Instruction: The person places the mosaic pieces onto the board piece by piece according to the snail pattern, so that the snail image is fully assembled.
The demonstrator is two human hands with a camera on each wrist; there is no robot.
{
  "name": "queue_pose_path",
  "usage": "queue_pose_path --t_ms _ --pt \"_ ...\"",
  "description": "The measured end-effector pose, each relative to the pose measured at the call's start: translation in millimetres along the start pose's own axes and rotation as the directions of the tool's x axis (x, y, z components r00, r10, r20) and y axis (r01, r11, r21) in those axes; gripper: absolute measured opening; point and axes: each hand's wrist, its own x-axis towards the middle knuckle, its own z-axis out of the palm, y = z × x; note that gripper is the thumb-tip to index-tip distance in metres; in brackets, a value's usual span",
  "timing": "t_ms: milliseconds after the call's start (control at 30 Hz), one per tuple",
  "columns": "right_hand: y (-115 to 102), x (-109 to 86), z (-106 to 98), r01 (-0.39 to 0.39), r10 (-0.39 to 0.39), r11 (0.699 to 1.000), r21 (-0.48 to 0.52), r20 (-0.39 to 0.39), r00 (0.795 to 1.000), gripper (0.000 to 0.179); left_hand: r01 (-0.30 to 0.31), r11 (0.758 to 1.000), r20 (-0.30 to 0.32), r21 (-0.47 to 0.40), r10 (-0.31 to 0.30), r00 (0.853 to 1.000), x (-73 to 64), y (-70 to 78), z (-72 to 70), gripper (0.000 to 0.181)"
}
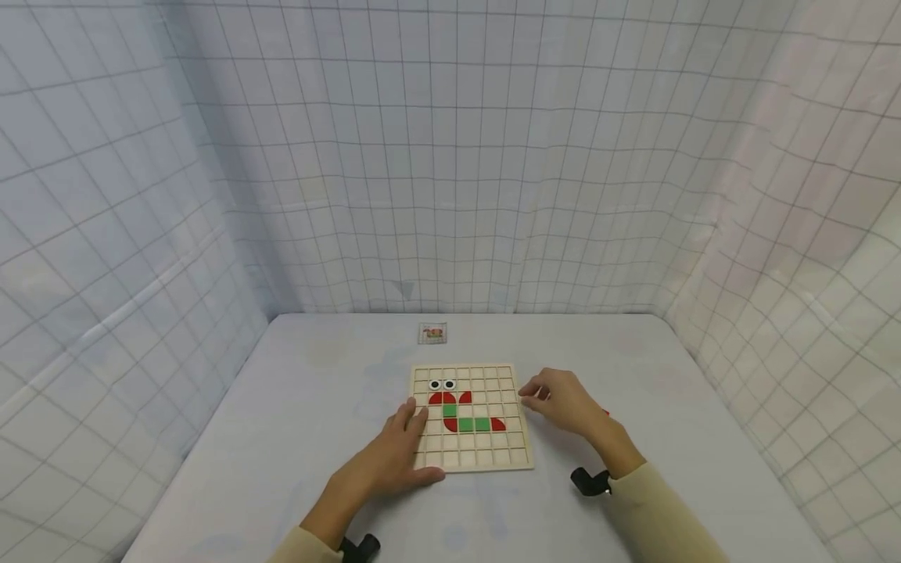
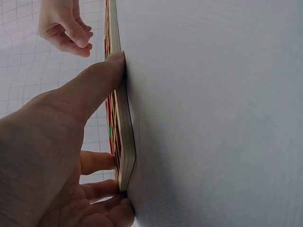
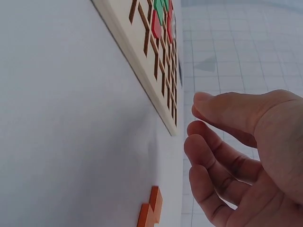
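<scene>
A pale gridded wooden board [image 1: 473,457] lies on the table. Set in it are two eye pieces [image 1: 442,385], green squares [image 1: 466,424] and red rounded pieces [image 1: 498,424]. My left hand [image 1: 394,453] rests at its near left corner, fingers spread. In the left wrist view, the thumb [image 2: 102,78] presses along the board's edge [image 2: 125,142] and the fingertips touch round the corner. Just off the board's right edge, my right hand [image 1: 559,399] hovers with loosely bent fingers; the right wrist view shows nothing between thumb [image 3: 227,111] and fingertips.
Orange pieces [image 3: 150,210] lie on the table below the right hand, mostly hidden by the wrist in the head view. A small picture card [image 1: 432,333] lies beyond the board. White gridded curtains [image 1: 450,156] enclose the table [image 1: 324,391] at the back and both sides.
</scene>
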Motion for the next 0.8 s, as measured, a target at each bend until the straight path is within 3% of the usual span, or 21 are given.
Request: queue_pose_path --t_ms 300,800 --pt "26.3 -26.0 -18.8 -0.056 0.057 0.998 -0.023 0.018 0.998 0.018 0.0 1.0 0.0 -0.004 0.0 1.0 0.5 -1.2 1.5 0.117" --pt "62.8 -59.8 -44.6 -0.067 0.067 0.998 -0.003 0.076 0.995 0.038 -0.009 1.0 -0.011 -0.004 0.009 1.0 -2.5 1.0 0.9 0.117"
